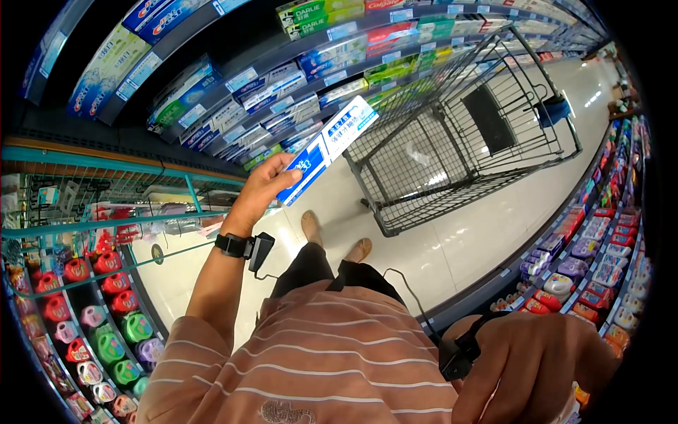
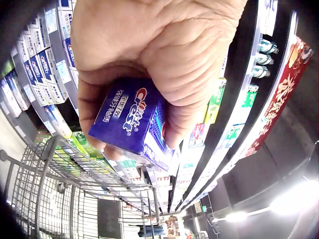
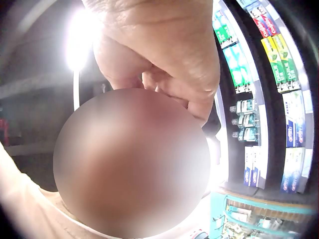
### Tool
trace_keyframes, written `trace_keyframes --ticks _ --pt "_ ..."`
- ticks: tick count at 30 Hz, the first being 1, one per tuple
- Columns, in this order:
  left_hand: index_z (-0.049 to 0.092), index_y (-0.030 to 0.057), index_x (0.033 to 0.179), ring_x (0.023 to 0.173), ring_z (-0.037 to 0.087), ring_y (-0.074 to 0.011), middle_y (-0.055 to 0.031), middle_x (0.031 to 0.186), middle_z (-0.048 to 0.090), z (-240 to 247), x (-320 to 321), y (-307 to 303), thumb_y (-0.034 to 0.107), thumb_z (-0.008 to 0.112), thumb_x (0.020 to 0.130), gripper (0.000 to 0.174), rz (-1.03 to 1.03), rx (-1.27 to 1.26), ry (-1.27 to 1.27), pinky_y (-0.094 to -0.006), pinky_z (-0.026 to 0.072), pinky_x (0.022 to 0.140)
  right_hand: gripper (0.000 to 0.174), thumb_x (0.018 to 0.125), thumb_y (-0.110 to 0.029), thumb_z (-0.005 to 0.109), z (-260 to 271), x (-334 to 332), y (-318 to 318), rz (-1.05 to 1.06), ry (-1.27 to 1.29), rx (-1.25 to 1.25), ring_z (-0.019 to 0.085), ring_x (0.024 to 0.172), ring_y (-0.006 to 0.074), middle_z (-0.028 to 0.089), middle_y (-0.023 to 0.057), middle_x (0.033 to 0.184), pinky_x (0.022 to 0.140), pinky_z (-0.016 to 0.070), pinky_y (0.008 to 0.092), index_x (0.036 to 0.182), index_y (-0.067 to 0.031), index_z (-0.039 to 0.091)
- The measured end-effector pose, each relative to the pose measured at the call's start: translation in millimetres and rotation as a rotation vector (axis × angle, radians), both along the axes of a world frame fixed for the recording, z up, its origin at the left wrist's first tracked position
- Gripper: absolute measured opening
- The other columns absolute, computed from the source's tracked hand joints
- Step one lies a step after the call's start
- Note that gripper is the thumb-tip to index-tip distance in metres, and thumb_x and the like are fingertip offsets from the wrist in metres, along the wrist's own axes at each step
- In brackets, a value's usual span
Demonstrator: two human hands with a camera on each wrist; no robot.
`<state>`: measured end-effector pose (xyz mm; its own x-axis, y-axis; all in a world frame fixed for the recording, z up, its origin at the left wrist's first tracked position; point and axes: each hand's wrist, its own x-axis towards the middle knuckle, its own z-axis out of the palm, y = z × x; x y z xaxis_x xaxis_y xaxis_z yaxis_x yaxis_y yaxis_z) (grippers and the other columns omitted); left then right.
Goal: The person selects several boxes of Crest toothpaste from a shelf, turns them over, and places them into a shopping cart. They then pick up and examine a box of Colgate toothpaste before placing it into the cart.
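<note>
My left hand (image 1: 272, 184) grips one end of a long blue and white Crest toothpaste box (image 1: 328, 148), which slants up and away in the head view. In the left wrist view, the box's dark blue end (image 2: 124, 117) faces the camera, with fingers on one side and the thumb on the other. Raised close to the head camera at the lower right is my right hand (image 1: 537, 360), its fingers bent. The right wrist view shows that hand (image 3: 159, 55) with curled fingers, no object visible in them, beside a blurred round patch that hides part of it.
A wire shopping cart (image 1: 438, 155) stands ahead, to the right of the box. Shelves of toothpaste boxes (image 1: 275, 88) line the far side. Bottles fill a shelf (image 1: 99, 339) at lower left and packs another (image 1: 586, 261) at right. A teal wire rack (image 1: 106, 226) adjoins the left arm.
</note>
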<state>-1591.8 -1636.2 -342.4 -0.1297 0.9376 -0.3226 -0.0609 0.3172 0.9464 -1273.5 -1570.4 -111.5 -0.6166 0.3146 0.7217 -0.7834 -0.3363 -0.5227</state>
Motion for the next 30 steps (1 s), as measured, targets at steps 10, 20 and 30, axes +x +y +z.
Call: trace_keyframes --ticks 10,20,30 --pt "0.062 0.0013 0.123 0.094 0.059 -0.0061 -0.0012 0.106 0.067 3.8 8.8 -0.3 0.027 0.068 0.096 0.037 0.021 -0.036 -0.031 -0.0206 0.0456 0.085 0.023 0.093 -0.003 0.062 29.9 -5.3 -5.6 -0.095 -0.241 0.001 0.037 0.042 0.0117 0.038 -0.0007 0.049 0.045 0.0355 0.0273 0.092 -0.0236 0.073" --pt "0.061 0.0016 0.125 0.098 0.059 -0.0071 -0.0017 0.109 0.066 5.6 17.4 -4.4 0.026 0.068 0.096 0.039 0.045 -0.038 -0.023 -0.0213 0.0447 0.089 0.018 0.095 -0.008 0.063 28.2 7.8 -25.3 -0.229 -0.239 -0.366 0.037 0.041 0.0130 0.039 -0.0008 0.050 0.045 0.0340 0.0282 0.094 -0.0233 0.072" --pt "0.061 0.0005 0.124 0.096 0.059 -0.0074 -0.0023 0.108 0.066 6.3 31.2 -9.4 0.026 0.069 0.095 0.040 0.060 -0.029 -0.030 -0.0218 0.0453 0.088 0.008 0.094 -0.014 0.065 16.4 17.9 -15.9 -0.110 -0.141 -0.258 0.038 0.043 0.0128 0.041 -0.0004 0.051 0.047 0.0381 0.0293 0.095 -0.0192 0.071"
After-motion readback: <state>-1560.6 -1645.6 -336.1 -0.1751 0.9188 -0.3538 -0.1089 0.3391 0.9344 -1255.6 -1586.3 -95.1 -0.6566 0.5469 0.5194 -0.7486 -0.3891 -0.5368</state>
